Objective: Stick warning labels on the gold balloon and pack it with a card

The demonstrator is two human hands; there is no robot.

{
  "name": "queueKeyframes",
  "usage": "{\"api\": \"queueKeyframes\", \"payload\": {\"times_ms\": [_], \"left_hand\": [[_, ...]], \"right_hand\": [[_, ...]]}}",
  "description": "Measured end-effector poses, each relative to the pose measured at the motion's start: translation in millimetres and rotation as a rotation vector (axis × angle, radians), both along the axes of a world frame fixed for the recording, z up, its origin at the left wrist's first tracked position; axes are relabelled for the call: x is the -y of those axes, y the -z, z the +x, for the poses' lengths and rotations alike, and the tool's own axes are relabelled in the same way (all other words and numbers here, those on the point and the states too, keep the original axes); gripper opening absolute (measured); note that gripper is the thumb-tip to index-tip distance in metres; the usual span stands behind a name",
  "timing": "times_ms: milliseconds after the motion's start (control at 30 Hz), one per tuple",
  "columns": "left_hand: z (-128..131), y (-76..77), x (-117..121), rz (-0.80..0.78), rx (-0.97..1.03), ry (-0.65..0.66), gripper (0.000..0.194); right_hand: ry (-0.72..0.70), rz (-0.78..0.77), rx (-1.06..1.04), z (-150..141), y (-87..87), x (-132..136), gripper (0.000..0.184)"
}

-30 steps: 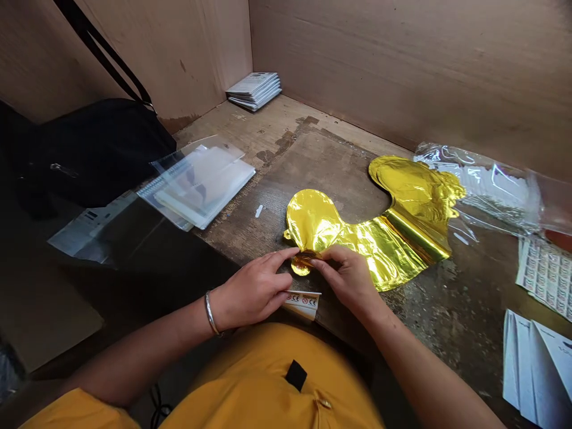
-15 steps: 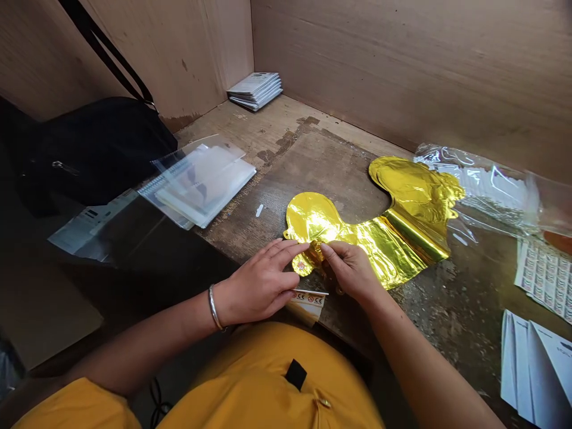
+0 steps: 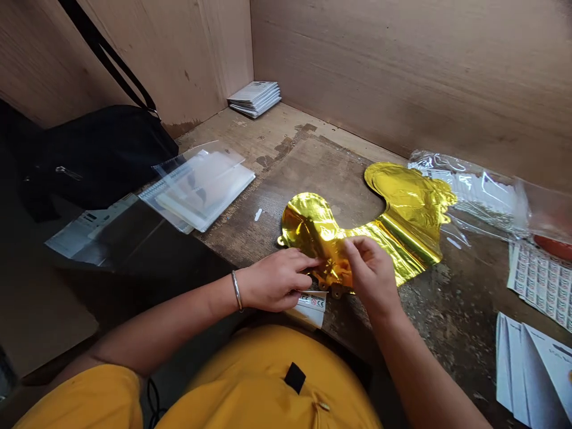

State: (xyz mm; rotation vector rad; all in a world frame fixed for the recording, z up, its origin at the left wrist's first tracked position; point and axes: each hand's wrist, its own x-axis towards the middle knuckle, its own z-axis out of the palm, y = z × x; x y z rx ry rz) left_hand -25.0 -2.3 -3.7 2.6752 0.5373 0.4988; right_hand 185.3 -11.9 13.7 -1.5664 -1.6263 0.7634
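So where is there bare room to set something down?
The table: between paper stack, clear bags and gold foil, bar a white scrap; or between foil, cards and right arm. Crowded: around left hand and right hand, and by filled bag and sticker sheets.

Gold foil balloon [image 3: 397, 235]: uninflated, creased, pinched by the right hand [image 3: 376, 277], spread to either side.
CE-marked strip [image 3: 315, 304]: partly covered, left of the grip.

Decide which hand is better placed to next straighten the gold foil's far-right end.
Probably the right hand: it is nearer that end of the gold foil, while the left hand is farther left, by the printed strip.
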Motion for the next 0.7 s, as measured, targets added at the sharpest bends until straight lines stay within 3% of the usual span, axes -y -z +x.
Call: {"api": "queueKeyframes", "payload": {"times_ms": [67,133,267,400,500,700], "left_hand": [[1,-0.2,0,0.005,-0.022,-0.004,0.006],[1,-0.2,0,0.013,-0.049,-0.010,0.006],[1,-1.8,1,0.023,-0.071,-0.016,0.008],[2,-5.1,2,-0.018,-0.038,-0.006,0.006],[1,-5.6,2,-0.047,-0.006,0.017,0.004],[0,-2.0,2,-0.086,0.023,0.002,0.004]], "right_hand": [[-0.074,0.186,0.227,2,2.1,8,0.040],[-0.210,0.267,0.427,1,7.5,16,0.056],[-0.254,0.257,0.543,-3,14.2,22,0.034],[-0.163,0.059,0.386,0,2.3,13,0.022],[-0.060,-0.154,0.171,26,-10.7,-10,0.016],[0.402,-0.041,0.308,132,-22.2,-83,0.033]]}}
